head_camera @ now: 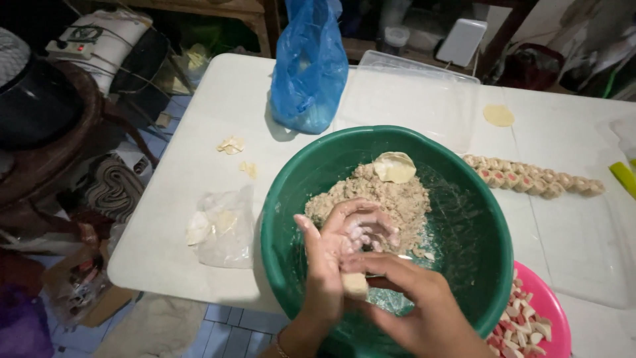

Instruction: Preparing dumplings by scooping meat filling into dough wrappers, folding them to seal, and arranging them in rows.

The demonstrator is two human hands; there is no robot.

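A large green bowl (291, 199) stands at the near edge of the white table (218, 113) and holds a mound of beige minced filling (391, 199) with a folded wrapper (395, 167) on top. My left hand (338, 245) hovers over the bowl, fingers curled and dusted white, cupping a small pale dumpling (355, 285). Pressed against it from the right, my right hand (414, 292) pinches the same dumpling; a thin metal utensil seems to poke out beside it.
A row of filled dumplings (536, 179) lies on a clear plastic sheet at right. A pink bowl (553, 305) holds chopped pink-and-white pieces. A blue plastic bag (308, 66), a clear lid (411, 86), a round wrapper (498, 115) and a clear bag (222, 229) also sit on the table.
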